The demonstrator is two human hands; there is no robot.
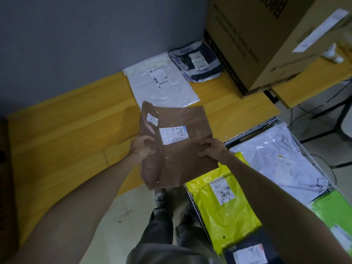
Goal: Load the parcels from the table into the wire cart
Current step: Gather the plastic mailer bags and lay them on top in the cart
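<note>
Left hand [142,147] and right hand [211,149] grip brown parcel [177,141] above surface [66,134] edge; white parcel [160,82], dark parcel [196,61] on surface; wire cart [253,128] holds yellow parcel [224,206].

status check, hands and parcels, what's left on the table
Left hand and right hand both grip the brown parcel, held over the table edge. White parcel and dark parcel not yet loaded. Path to the wire cart looks open.
</note>
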